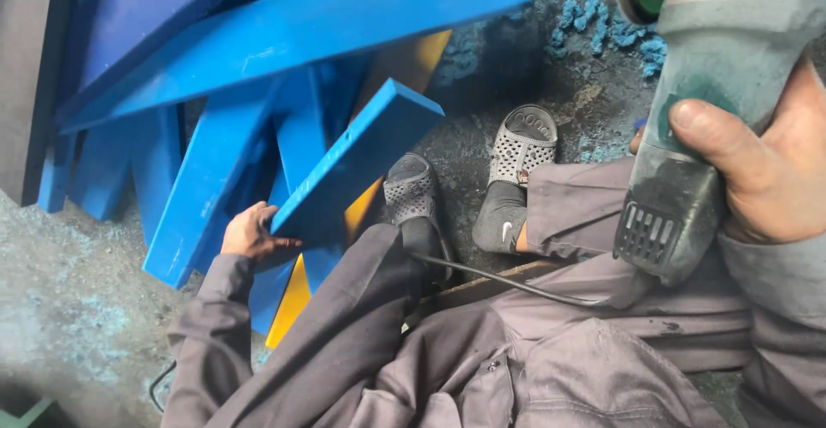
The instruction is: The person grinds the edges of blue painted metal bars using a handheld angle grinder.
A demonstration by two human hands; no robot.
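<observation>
Blue slab (353,166) gripped at its lower end by left hand (249,234); right hand (766,166) clasps grinder (697,118) firmly; brace slab steady before grinding.

One head-worn camera looks steeply down, close over the person's lap, legs and the dusty floor (77,307).

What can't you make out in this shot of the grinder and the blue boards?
Head view only:
- Grey angle grinder: its disc is cut off by the top edge.
- Right hand: fingers hidden behind the grinder body.
- Left hand: fingertips hidden under the blue plastic board.
- Yellow panel: mostly covered by blue boards.
- Black power cord: its far end is hidden.
</observation>
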